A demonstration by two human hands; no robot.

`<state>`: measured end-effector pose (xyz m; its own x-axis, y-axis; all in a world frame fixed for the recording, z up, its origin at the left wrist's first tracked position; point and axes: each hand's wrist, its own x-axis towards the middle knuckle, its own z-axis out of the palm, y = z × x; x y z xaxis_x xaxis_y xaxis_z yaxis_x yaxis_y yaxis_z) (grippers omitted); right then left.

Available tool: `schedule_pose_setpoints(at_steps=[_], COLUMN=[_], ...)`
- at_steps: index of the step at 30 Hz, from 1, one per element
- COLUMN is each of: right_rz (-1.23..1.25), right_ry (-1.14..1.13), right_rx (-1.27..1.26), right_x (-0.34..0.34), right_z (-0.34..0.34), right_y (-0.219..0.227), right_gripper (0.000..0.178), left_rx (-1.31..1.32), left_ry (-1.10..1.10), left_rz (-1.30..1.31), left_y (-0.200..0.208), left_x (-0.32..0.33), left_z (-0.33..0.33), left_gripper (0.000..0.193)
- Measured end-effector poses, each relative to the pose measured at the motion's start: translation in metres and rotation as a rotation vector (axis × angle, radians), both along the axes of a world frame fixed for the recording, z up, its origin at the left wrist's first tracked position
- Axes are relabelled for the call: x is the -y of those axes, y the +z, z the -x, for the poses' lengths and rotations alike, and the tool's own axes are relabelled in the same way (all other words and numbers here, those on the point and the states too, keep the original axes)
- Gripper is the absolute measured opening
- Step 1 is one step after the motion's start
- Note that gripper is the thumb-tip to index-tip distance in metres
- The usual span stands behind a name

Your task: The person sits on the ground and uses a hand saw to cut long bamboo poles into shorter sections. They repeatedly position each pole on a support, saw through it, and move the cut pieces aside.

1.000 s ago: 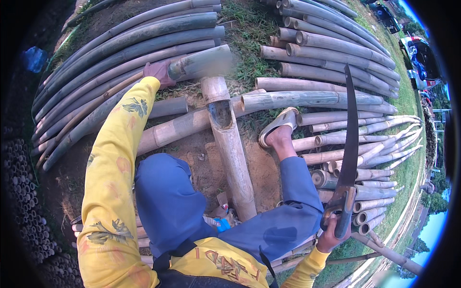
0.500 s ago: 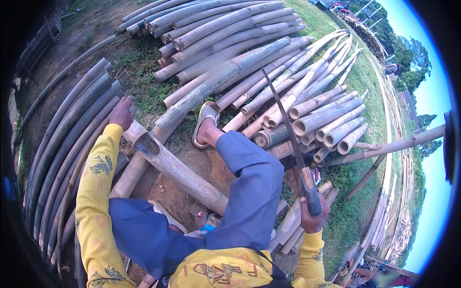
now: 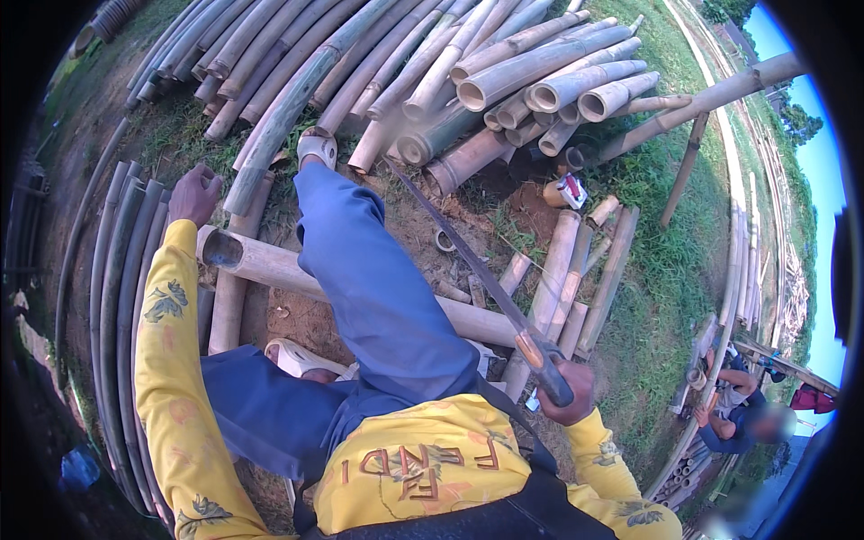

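My right hand (image 3: 569, 392) is closed round the wood-and-black handle of a long, tapered, dark blade (image 3: 477, 263). The blade slants up and left over my raised leg's side, its thin tip near the stacked bamboo; whether its edge has teeth is too small to tell. My left hand (image 3: 195, 193) is raised, fingers apart and holding nothing, just above the cut end of a thick bamboo pole (image 3: 270, 264). This pole runs under my bent leg and rests across another bamboo pole (image 3: 229, 310).
A large stack of bamboo poles (image 3: 360, 54) lies ahead, cut ends toward me. More long poles (image 3: 117, 297) lie at my left. Short bamboo pieces (image 3: 558, 270) and a small red-and-white packet (image 3: 571, 191) are at right. Another person (image 3: 742, 418) sits farther right.
My left hand has come off the pole's end and lifted. My right hand, with the blade, has moved down and left, the blade tilting further left. The view has shifted to the right.
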<state>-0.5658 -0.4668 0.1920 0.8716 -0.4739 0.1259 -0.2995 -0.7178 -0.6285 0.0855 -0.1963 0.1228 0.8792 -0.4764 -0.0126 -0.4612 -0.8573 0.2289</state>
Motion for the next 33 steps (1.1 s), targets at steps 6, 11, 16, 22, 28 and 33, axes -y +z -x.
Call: schedule_pose_setpoints(at_steps=[6, 11, 16, 22, 28, 33], right_rz=[0.072, 0.178, 0.176, 0.178, 0.195, 0.115], right_ry=[-0.104, -0.11, -0.228, -0.39, -0.528, -0.356], right_rx=[0.081, 0.059, -0.099, -0.174, -0.224, -0.559], right_x=[-0.027, -0.024, -0.032, -0.034, -0.021, -0.017], right_z=[0.041, 0.037, 0.092, 0.061, -0.01, -0.032], right_y=[0.005, -0.001, -0.013, -0.075, -0.157, -0.224], right_gripper=[0.025, 0.025, 0.026, 0.023, 0.027, 0.031], left_rx=[-0.128, -0.126, -0.085, -0.167, -0.176, -0.203], left_ry=[0.057, -0.023, 0.088, 0.157, 0.159, 0.188], left_rz=[-0.043, -0.01, -0.032, -0.046, -0.222, -0.327], left_y=[-0.034, -0.042, -0.046, -0.069, -0.083, -0.121], left_x=[0.014, 0.03, 0.014, 0.018, 0.05, 0.024], left_z=[0.002, 0.01, -0.011, -0.02, -0.029, -0.037], left_gripper=[0.036, 0.036, 0.034, 0.046, 0.089, 0.099])
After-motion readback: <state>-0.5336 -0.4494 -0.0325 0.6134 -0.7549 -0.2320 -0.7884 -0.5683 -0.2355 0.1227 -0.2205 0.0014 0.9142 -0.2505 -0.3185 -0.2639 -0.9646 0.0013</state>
